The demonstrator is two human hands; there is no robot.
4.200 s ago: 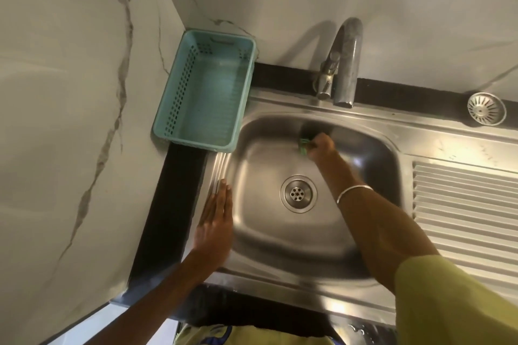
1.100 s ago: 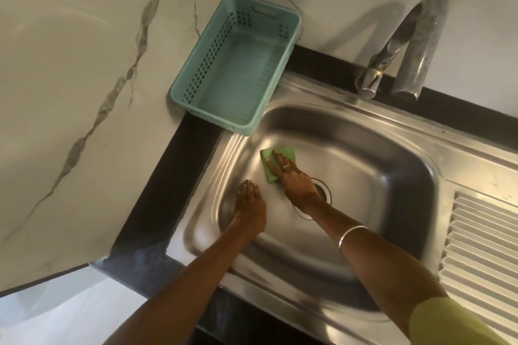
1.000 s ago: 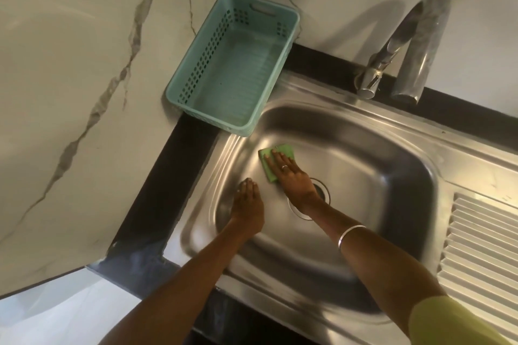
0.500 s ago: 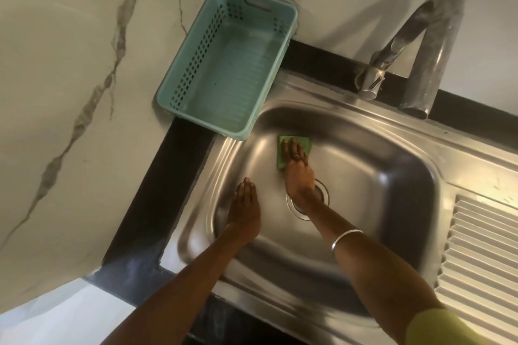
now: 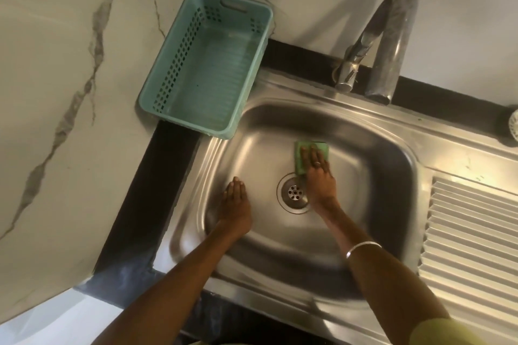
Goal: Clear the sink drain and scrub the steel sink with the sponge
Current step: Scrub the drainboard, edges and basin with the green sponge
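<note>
While the right hand (image 5: 319, 176) presses the sponge (image 5: 304, 155) flat-fingered, the left hand (image 5: 235, 207) — seemingly flat — rests in the sink (image 5: 378, 176).

The sponge (image 5: 302, 155) is green against the grey, shiny steel sink (image 5: 364, 176), whose draining board (image 5: 473, 232) carries a pattern of parallel ridges. The basket (image 5: 206, 64) is teal with rows of small holes in its walls, and it sits on a black counter (image 5: 145, 199). The wall (image 5: 56, 64) is white marble with grey veins, the bangle (image 5: 363, 248) is silver and the sleeve (image 5: 448, 332) is yellow-green.
</note>
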